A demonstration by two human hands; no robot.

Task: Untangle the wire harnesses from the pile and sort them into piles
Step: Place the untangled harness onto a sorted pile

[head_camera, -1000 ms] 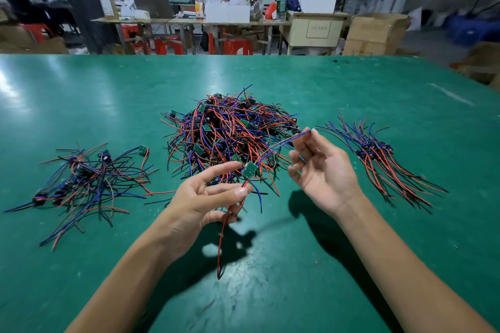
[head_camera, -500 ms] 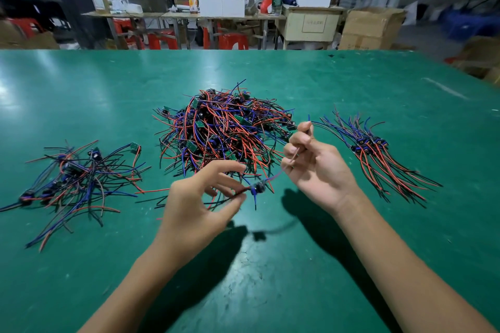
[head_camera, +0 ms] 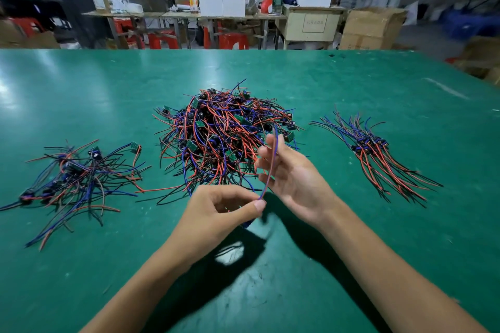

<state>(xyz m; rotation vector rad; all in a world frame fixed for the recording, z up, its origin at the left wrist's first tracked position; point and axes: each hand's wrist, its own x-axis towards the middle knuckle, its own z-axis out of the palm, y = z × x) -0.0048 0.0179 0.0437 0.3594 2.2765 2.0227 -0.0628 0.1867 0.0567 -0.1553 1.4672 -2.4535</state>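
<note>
Left grip (head_camera: 216, 211) pinched on wire harness (head_camera: 271, 162) at 6 o'clock of central pile (head_camera: 224, 132); right grip (head_camera: 292, 178) clamped around same harness, above table (head_camera: 351, 84).

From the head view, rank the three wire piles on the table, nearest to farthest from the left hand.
1. Middle pile, just beyond the left hand.
2. Left pile, off to its left.
3. Right pile, far side, past the right hand.
</note>
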